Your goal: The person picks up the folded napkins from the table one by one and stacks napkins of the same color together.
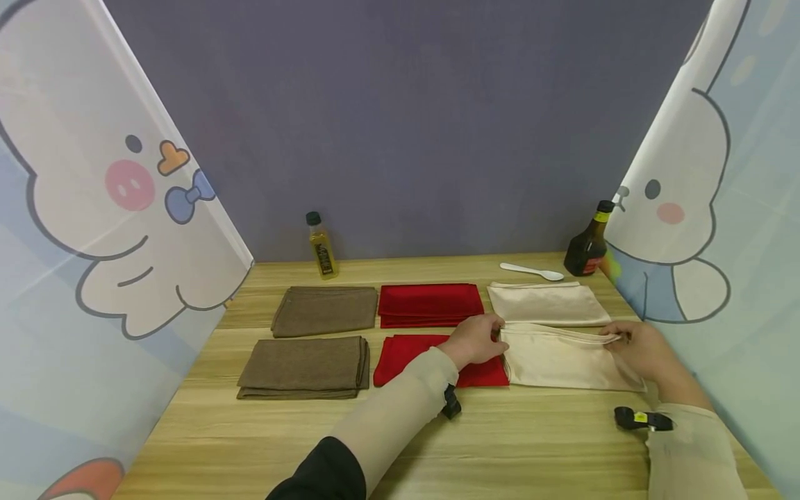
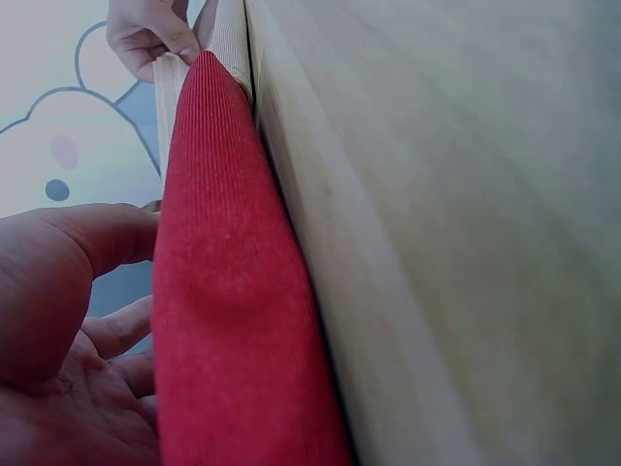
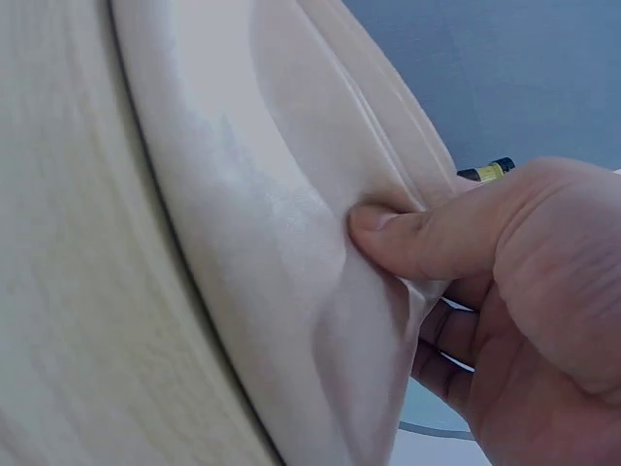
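Two folded cream cloths lie at the right of the table; the front cloth (image 1: 562, 357) has its far edge slightly raised. My right hand (image 1: 640, 351) pinches that cloth near its far right corner, the thumb (image 3: 417, 243) pressed on the fabric in the right wrist view. At the far left corner, my left hand (image 1: 476, 340) grips the same cloth, its forearm crossing over the front red cloth (image 1: 400, 354). In the left wrist view a red fold (image 2: 233, 282) hides the left fingertips. The back cream cloth (image 1: 546, 304) lies just beyond.
A back red cloth (image 1: 431, 305) and two brown cloths, back (image 1: 328, 310) and front (image 1: 303, 364), lie to the left. Behind stand an oil bottle (image 1: 322, 250) and a dark sauce bottle (image 1: 587, 246), with a white spoon (image 1: 531, 271). Printed curtains flank the wooden table (image 1: 250, 444).
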Tool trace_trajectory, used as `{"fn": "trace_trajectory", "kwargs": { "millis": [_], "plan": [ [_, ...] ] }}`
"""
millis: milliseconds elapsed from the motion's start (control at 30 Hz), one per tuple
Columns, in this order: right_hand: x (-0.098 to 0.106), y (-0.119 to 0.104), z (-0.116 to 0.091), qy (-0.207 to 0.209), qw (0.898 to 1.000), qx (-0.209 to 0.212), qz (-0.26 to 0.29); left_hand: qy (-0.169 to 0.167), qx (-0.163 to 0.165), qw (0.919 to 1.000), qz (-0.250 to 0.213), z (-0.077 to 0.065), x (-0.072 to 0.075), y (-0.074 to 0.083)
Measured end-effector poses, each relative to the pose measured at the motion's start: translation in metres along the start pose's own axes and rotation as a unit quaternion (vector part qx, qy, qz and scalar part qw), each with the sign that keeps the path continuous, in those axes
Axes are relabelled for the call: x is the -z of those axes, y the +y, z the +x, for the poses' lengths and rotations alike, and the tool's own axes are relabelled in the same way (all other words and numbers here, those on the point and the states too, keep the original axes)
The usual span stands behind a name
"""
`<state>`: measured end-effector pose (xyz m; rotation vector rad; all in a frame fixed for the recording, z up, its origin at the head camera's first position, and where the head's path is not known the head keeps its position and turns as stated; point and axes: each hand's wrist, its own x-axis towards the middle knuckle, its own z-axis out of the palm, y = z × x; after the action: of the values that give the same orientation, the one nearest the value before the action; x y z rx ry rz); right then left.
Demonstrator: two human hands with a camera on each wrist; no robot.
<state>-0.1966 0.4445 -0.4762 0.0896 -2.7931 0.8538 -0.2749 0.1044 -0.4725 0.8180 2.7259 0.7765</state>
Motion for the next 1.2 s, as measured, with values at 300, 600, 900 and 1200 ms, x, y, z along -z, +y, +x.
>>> {"fn": "trace_trajectory", "kwargs": {
  "millis": [300,600,900,1200],
  "plan": [
    [0.004,-0.007,-0.002,0.032,0.999,-0.005,0.011,0.006,0.003,1.0000,0.005,0.001,-0.001,0.003],
    [0.001,-0.003,0.002,0.024,1.000,-0.002,0.007,0.010,0.004,0.9994,-0.034,0.000,-0.002,0.010],
    [0.001,-0.005,-0.001,0.015,0.999,0.012,0.033,0.015,-0.011,0.9993,-0.033,-0.001,-0.003,0.011],
    [0.003,-0.004,0.000,0.016,0.998,0.009,0.055,0.016,-0.028,0.9990,-0.032,-0.002,-0.006,0.012]
  ]
}}
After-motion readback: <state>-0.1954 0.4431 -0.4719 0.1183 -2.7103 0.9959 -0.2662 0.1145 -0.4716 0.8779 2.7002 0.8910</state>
